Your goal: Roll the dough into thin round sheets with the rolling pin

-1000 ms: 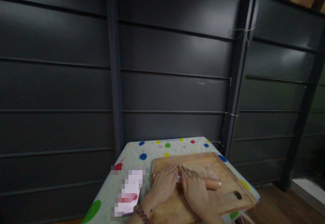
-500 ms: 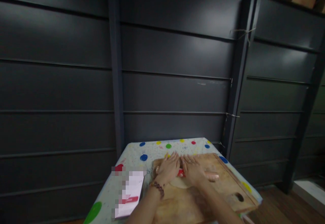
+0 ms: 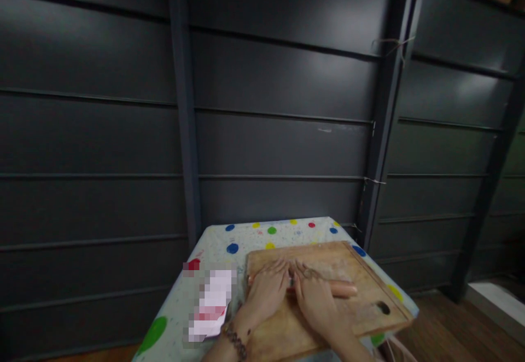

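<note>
A rolling pin [image 3: 344,288] lies crosswise on a wooden cutting board [image 3: 303,340]. Across its left part rests my left hand [image 3: 268,285], palm down, with fingers stretched forward. My right hand [image 3: 314,293] lies the same way further right, its fingers also extended over the pin. The fingertips of both hands nearly meet at the middle. A small red patch shows in the gap between them. What lies beneath the palms is hidden. Dark beads circle my left wrist.
A dotted cloth [image 3: 246,236] covers the table under the board. Left of the board lies a phone [image 3: 217,296], its screen pixelated. A dark panelled wall [image 3: 279,149] rises right behind the table. The board has a handle hole [image 3: 383,308] at its right.
Both hands and the rolling pin have come toward me across the board. A pale patch that showed below the pin is now covered. The camera view has tilted slightly.
</note>
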Tool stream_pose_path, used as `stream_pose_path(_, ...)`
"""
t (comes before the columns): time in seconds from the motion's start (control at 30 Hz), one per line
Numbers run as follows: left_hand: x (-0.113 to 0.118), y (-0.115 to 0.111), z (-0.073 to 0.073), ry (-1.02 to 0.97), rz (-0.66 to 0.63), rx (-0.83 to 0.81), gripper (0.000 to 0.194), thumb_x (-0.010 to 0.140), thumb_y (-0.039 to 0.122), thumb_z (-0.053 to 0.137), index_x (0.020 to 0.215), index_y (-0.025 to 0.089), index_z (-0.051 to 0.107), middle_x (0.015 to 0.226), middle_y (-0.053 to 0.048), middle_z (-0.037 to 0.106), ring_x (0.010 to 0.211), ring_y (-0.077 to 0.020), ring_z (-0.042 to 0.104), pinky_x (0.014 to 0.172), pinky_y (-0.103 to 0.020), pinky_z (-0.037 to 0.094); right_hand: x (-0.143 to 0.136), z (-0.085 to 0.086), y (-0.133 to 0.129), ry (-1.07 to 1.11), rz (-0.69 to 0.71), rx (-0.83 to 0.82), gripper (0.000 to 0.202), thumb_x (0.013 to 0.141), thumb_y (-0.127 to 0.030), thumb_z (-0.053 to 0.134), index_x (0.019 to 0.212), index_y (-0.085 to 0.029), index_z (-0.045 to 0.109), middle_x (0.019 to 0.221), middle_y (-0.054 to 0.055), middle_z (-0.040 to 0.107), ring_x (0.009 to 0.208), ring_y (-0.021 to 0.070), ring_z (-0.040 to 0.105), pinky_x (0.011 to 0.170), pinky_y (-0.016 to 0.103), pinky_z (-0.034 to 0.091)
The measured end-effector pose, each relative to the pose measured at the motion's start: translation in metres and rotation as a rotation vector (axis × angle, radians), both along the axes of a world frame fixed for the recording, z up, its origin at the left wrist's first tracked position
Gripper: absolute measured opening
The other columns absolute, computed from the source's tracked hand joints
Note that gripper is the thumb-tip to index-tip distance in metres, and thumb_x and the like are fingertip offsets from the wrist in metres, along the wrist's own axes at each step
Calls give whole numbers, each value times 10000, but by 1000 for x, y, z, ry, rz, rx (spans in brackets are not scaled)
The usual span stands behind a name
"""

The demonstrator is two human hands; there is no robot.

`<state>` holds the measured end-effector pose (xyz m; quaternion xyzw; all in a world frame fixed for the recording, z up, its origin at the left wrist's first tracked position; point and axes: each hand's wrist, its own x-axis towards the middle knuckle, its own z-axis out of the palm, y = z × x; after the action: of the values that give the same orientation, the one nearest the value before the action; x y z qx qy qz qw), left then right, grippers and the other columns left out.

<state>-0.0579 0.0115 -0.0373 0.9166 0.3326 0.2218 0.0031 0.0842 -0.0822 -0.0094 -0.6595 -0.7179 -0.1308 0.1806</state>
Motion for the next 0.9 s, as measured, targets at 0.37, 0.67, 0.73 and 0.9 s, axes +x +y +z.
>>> stream_pose_path(0.37,-12,-28,15,-6,-12,0,493,974,215,267,1416,147,476,1486,-114,480,1372,-204,435,1151,-440,379,-4,-17,-11,141,59,154,488,991,-262,305,1442,-158,460,1462,90,481,1310,255,488,1097,431,392)
stream_pose_path(0.67,-24,-39,13,-60,-73,3,460,1015,289,290,1430,200,469,1494,-81,474,1385,-194,416,1163,-441,365,-2,-21,-26,154,157,82,510,985,-230,282,1470,-133,406,1502,90,417,1373,220,406,1139,419,348)
stream_pose_path(0.73,-26,-41,18,-49,-82,-23,471,1022,330,291,1445,195,448,1512,-86,447,1400,-197,392,1168,-447,355,4,-15,-27,173,206,33,502,996,-240,264,1464,-142,417,1511,80,402,1387,205,383,1153,410,325)
stream_pose_path(0.9,-20,-24,30,-19,-112,-62,531,1019,425,305,1468,162,409,1541,-113,391,1434,-208,327,1175,-438,334,20,4,-13,264,285,-79,537,1026,-370,227,1484,-132,376,1524,98,381,1397,184,363,1164,393,304)
